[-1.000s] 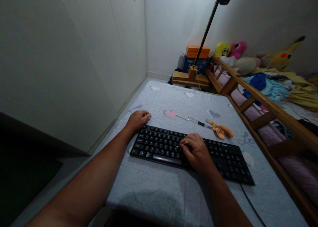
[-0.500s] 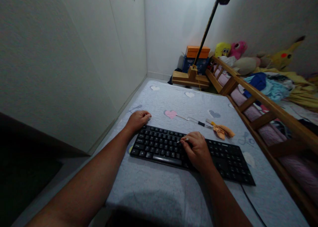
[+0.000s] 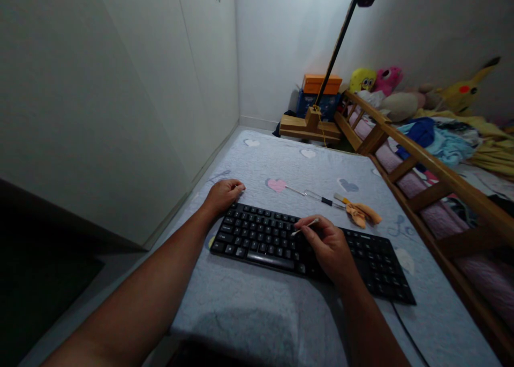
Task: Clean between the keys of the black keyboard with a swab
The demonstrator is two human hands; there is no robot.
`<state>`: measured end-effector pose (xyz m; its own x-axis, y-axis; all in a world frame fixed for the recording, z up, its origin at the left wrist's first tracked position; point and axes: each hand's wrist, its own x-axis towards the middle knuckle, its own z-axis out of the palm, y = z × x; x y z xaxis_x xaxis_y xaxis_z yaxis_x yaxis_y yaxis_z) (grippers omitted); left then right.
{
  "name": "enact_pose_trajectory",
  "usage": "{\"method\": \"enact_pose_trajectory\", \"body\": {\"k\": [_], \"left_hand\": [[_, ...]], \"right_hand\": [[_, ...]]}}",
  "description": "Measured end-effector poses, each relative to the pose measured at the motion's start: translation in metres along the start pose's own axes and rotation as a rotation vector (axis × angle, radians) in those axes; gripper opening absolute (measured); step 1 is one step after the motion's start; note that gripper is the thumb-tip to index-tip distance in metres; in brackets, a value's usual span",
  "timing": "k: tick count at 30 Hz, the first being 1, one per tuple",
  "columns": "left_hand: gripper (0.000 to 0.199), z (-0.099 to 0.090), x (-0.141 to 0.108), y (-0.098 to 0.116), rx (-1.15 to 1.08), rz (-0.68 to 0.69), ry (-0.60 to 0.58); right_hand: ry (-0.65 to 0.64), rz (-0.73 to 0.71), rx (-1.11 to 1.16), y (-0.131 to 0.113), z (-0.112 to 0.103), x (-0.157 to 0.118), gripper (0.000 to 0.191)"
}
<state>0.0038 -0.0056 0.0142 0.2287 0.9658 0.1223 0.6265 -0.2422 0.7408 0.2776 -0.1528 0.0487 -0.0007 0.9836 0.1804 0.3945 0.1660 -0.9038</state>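
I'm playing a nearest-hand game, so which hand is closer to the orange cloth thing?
Right. The right hand is over the keyboard, just left of the orange cloth; the left hand is farther away, by the keyboard's far left corner.

here's the right hand [image 3: 327, 244] over the black keyboard [image 3: 257, 233], a cotton swab [image 3: 304, 227] pinched tight, one tip slanting down! left hand [image 3: 224, 195] curled by the keyboard's far left corner, orange cloth [image 3: 361, 214] lying beyond on the heart-patterned cover [image 3: 241, 302].
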Motion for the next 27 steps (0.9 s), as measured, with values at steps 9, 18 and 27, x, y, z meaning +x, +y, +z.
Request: {"method": "enact_pose_trajectory", "body": {"k": [9,18,27], "left_hand": [[0.036,-0.001,-0.0009,0.0057,0.005,-0.014,0.004],[0.036,0.001,0.0,-0.0001,-0.002,-0.012,0.005],[0.035,0.0,-0.0004,0.0014,-0.004,-0.007,0.004]], "right_hand": [[0.104,0.113,0.21,0.0021,0.0033,-0.0003,0.027],[0.072,0.093,0.028,0.0035,0.0,-0.0014,0.018],[0.07,-0.023,-0.088,0.0019,0.0022,-0.0011,0.011]]}}
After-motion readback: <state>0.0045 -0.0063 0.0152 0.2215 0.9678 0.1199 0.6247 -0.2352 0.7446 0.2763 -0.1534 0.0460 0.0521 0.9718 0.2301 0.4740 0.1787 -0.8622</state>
